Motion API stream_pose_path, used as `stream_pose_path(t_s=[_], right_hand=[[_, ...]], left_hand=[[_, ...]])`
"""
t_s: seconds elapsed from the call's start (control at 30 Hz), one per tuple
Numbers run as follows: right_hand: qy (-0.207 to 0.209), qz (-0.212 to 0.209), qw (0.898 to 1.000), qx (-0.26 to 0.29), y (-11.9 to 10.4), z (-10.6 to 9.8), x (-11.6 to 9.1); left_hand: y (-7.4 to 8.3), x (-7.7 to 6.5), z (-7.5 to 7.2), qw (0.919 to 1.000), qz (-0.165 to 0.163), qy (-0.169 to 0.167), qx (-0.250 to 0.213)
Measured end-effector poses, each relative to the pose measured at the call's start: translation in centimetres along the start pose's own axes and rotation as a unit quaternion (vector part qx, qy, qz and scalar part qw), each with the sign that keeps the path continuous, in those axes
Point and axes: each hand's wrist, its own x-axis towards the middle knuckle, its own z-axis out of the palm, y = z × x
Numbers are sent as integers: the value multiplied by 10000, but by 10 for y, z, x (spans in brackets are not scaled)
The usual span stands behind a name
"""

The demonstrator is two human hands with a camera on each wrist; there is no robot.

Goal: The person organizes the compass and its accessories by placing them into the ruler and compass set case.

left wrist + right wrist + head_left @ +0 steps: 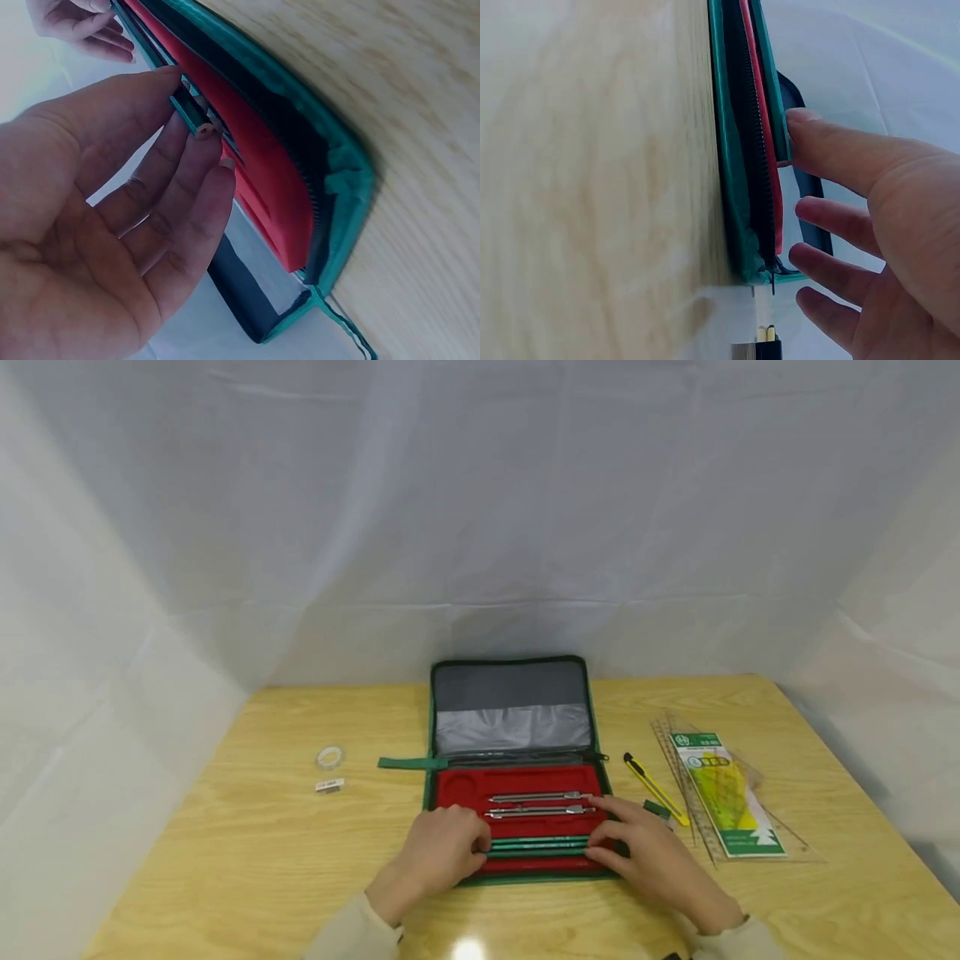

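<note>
An unfolded green zip case [517,881] holds a red tray [461,789] with two silver compasses [536,812] in its slots. Green pencils [536,843] lie side by side across the tray's near part. My left hand [446,847] pinches the left end of a green pencil [193,114] between thumb and fingers, close over the tray. At the opposite end, my right hand [645,852] has its thumb [810,127] touching a green pencil [775,112]. The other right fingers [836,217] are extended and spread, one beside the compass ends in the head view.
Right of the case lie a yellow cutter [658,789], a small dark green item [657,809], and clear rulers and set squares with a green-white packet [750,839]. A tape roll [329,757] and an eraser [330,785] lie at left. White sheeting [510,527] surrounds the table.
</note>
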Motion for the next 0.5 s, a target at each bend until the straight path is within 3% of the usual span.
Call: stream_pose_path(t_s=[0.3, 0.5], right_hand=[[-143, -81, 9998, 66, -1, 1, 1], [-11, -7, 10000, -99, -4, -1, 2]], left_hand=[[-11, -8, 0, 9987, 14, -132, -500], [-19, -14, -4, 9989, -12, -3, -472]])
